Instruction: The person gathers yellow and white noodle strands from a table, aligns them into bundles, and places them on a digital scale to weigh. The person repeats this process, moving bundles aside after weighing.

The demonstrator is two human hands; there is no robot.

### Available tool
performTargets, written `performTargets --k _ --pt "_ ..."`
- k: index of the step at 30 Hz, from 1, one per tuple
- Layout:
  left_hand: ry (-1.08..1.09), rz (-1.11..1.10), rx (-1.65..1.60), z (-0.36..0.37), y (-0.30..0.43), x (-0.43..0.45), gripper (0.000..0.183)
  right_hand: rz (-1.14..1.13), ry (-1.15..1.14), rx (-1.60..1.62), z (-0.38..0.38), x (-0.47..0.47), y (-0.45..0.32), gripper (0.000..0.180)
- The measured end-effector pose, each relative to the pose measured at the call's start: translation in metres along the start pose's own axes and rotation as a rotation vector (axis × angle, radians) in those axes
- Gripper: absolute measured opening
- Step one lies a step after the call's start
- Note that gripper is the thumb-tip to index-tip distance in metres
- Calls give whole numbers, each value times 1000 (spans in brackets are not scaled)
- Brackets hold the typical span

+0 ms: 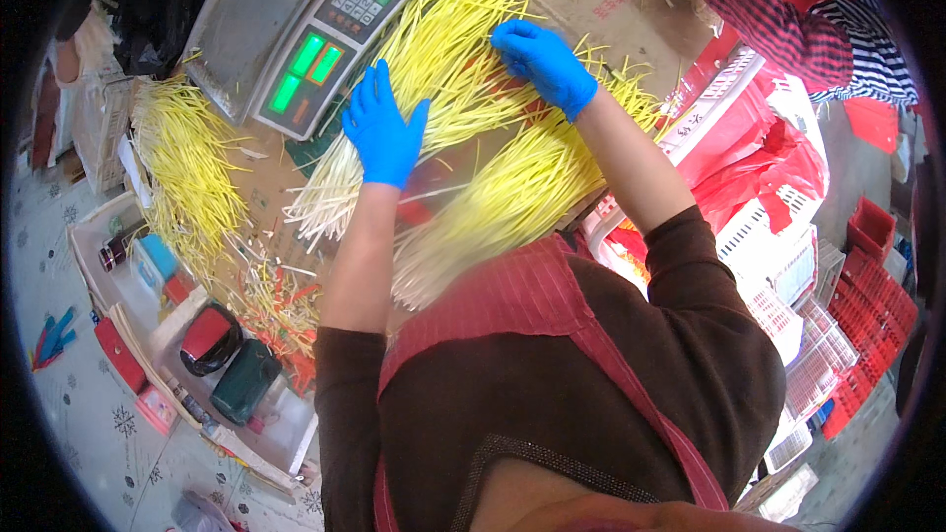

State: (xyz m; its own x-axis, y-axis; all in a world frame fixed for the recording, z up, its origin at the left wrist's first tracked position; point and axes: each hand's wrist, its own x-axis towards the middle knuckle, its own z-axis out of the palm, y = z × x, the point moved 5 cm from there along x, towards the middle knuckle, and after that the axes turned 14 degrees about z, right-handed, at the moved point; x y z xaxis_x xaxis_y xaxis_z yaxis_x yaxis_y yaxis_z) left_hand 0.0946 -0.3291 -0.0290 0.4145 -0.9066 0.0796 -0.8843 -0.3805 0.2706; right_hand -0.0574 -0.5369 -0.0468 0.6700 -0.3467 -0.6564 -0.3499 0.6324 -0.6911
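Observation:
Long yellow stalks with white ends, which look like blanched chives, lie in a large bundle (451, 52) on the cardboard-covered table. My left hand (386, 129), in a blue glove, rests with fingers spread on this bundle near its white ends. Over the bundle's right side is my right hand (543, 66), also gloved in blue, its fingers curled; whether it pinches any stalks is not clear. A second bundle (510, 192) lies closer to my body, its white ends blurred. At the left is a third bundle (188, 170).
A digital scale (325, 52) with lit green displays stands at the upper left. Trimmed scraps (277, 303) lie left of my left forearm, beside a tray (284, 451) of small items. White crates (768, 222) with red plastic bags stand to the right. A person's checkered sleeve (768, 15) shows at upper right.

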Motion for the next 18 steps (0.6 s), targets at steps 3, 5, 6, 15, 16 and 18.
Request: performTargets --k 3,5,6,15,16,18 --pt "18 20 32 -2 6 -1 103 11 -7 106 3 -5 7 9" --pt "0 4 73 0 8 -2 105 11 -67 139 7 -7 10 9" --pt "7 7 91 0 10 -2 106 16 -98 121 8 -7 11 9" --pt "-18 -49 186 6 14 -3 102 191 -356 172 -10 -12 24 9" --pt "-37 -66 190 9 13 -5 101 210 -441 302 -13 -17 21 8" --pt "23 -37 202 9 15 -6 101 239 -326 397 -32 -25 9 7"
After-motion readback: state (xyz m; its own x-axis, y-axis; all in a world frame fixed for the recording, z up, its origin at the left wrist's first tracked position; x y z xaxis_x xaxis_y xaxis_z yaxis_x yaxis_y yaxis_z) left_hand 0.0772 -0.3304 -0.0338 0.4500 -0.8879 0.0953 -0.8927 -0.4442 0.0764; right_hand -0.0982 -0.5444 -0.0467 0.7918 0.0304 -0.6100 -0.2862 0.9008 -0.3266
